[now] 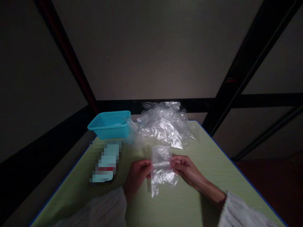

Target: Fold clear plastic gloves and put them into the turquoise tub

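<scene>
A small clear plastic zip bag (162, 168) is held up over the green table (189, 201) between both hands. My left hand (137, 175) pinches its left edge near the seal strip. My right hand (184, 168) pinches the right edge at the same height. The bag hangs crumpled below my fingers, and I cannot make out anything inside it. Both wrists wear pale knitted sleeves.
A pile of crumpled clear plastic bags (165, 126) lies at the table's far end. A turquoise plastic tub (110, 124) stands at the far left. A blurred light-blue packet (106, 162) lies left of my hands. Dark frame bars and walls surround the table.
</scene>
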Demonstrator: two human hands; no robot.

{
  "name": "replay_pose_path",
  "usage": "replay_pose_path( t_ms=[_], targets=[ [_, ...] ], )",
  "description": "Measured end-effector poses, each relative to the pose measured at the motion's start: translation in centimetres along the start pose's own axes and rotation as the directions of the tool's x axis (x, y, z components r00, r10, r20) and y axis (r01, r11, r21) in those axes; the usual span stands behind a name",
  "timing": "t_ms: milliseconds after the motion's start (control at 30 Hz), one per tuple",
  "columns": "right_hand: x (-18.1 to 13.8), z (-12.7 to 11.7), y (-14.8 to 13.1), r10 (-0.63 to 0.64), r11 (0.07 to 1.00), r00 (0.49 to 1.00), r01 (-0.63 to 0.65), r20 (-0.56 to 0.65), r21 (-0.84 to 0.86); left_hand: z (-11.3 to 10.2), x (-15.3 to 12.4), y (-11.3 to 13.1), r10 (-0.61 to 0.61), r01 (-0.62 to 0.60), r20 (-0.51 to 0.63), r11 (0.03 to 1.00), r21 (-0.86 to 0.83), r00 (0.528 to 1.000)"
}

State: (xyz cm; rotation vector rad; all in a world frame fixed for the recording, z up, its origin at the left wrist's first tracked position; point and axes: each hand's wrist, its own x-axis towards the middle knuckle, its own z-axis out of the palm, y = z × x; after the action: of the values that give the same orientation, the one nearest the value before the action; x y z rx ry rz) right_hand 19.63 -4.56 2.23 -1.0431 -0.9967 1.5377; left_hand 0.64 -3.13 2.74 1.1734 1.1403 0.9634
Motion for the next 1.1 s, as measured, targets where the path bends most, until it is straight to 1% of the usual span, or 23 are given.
replay_pose_path(
  t_ms=[133,233,367,500,700,800,867,933,1000,1100],
  targets=[
    [0.0,-0.2,-0.1,-0.039,0.999,0.999,0.039,0.021,-0.018,-0.2,-0.2,0.5,0.069,-0.071,0.056,0.996,0.049,0.996],
    [-0.1,-0.4,-0.1,-0.075,0.996,0.997,0.076,0.035,-0.036,-0.3,-0.3,0.7,0.105,-0.109,0.064,0.992,0.069,0.992],
    [-0.1,-0.6,-0.1,-0.117,0.99,0.992,0.119,0.039,-0.069,-0.4,-0.4,0.9,0.094,-0.097,0.076,0.994,0.039,0.993],
    [-0.3,-0.8,-0.3,-0.166,0.978,0.986,0.168,0.026,-0.127,-0.3,-0.4,1.1,0.085,-0.085,0.045,0.996,-0.001,0.995],
    [-0.6,-0.6,-0.7,-0.268,0.926,0.962,0.272,0.054,-0.261,-0.3,-0.3,0.9,0.105,-0.105,0.041,0.994,-0.022,0.994],
    [-0.8,-0.6,-0.9,-0.317,0.89,0.945,0.327,0.084,-0.318,-0.3,-0.2,0.7,0.091,-0.09,0.024,0.995,-0.036,0.996],
    [-0.9,-0.5,-1.0,-0.316,0.882,0.944,0.329,0.095,-0.337,-0.2,-0.1,0.6,0.081,-0.08,0.013,0.996,-0.04,0.997],
    [-1.0,-0.4,-1.1,-0.286,0.896,0.953,0.302,0.096,-0.326,-0.1,-0.1,0.5,0.076,-0.076,0.003,0.996,-0.045,0.997],
    [-1.1,-0.3,-1.1,-0.241,0.934,0.968,0.251,0.07,-0.253,-0.1,-0.2,0.6,0.076,-0.076,-0.007,0.996,-0.05,0.997],
    [-1.2,0.0,-0.9,-0.164,0.982,0.986,0.167,0.04,-0.089,0.0,-0.3,0.7,0.079,-0.08,-0.005,0.996,-0.041,0.997]
  ],
)
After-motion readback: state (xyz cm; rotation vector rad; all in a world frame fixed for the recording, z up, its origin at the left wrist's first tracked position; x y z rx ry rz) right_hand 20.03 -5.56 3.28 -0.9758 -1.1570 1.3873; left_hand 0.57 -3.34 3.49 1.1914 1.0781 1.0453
